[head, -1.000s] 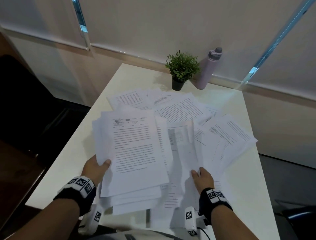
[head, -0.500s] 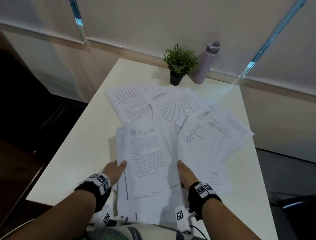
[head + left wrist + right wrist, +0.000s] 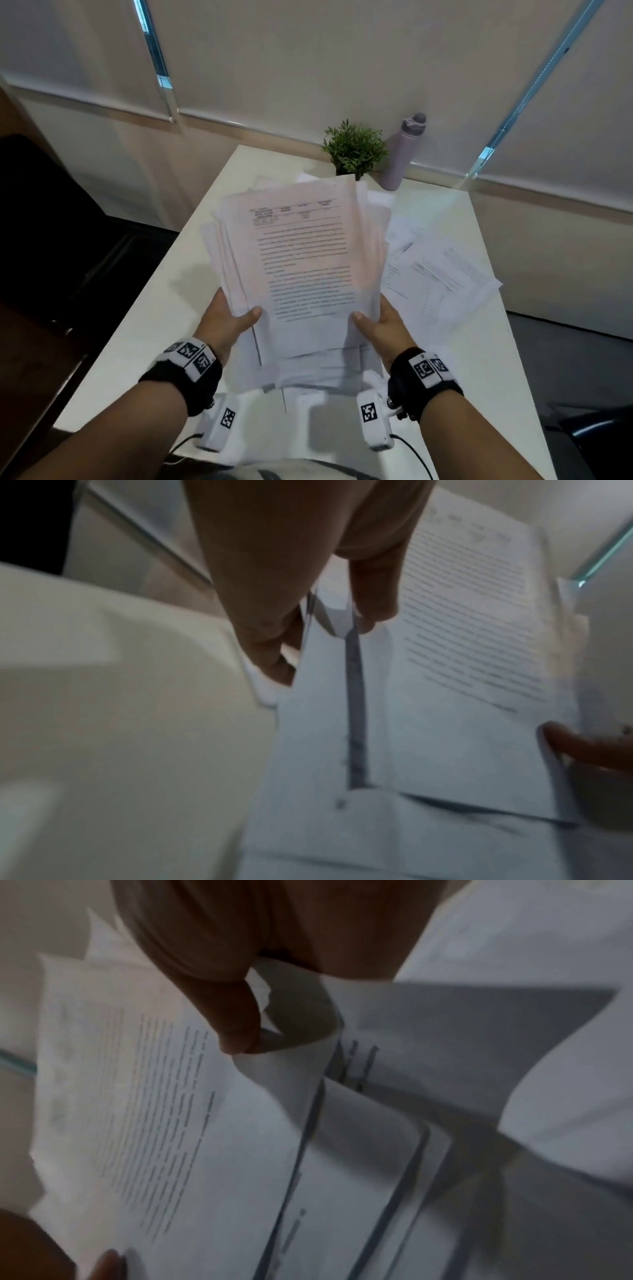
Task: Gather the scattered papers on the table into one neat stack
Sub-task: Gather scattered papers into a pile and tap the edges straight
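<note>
Over the white table (image 3: 164,308), left hand (image 3: 224,317) and right hand (image 3: 383,320) pinch the ragged printed-paper bundle (image 3: 301,260), thumbs on top; loose sheets (image 3: 445,270) lie at three o'clock: best tap edges square, then collect those.

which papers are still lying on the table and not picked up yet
The loose sheets fanned out right of the held bundle; they lie flat, not gripped.
</note>
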The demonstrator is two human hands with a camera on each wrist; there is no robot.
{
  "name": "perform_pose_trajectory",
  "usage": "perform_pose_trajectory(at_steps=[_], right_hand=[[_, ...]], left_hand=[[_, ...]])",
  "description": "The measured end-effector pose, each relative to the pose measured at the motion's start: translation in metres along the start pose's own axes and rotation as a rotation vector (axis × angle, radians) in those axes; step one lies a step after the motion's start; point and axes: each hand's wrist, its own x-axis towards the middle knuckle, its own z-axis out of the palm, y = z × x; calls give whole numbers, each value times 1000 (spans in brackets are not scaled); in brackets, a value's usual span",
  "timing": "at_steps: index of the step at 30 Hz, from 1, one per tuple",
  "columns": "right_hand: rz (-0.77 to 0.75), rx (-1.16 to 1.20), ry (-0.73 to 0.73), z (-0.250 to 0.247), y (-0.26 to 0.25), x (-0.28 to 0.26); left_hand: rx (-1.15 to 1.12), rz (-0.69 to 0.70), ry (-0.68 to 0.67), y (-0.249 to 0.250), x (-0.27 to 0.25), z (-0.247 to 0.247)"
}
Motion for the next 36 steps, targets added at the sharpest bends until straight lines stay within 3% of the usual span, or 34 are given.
perform_pose_trajectory(at_steps=[3,6,14,24,36], right_hand=[[-107,18,81,1,-28,4],[-147,152,168,6,-41,4],[-151,255,190,22,-31,-3],[-261,398,58,20,-46,-9],[-204,380,73,29,-49,-4]], left_hand=[[2,172,38,37,-2,5],[-8,247,43,57,-8,10],[-34,230,47,48,-23,8],[-91,193,-25,48,-18,2],[-230,232,0,55,-19,9]])
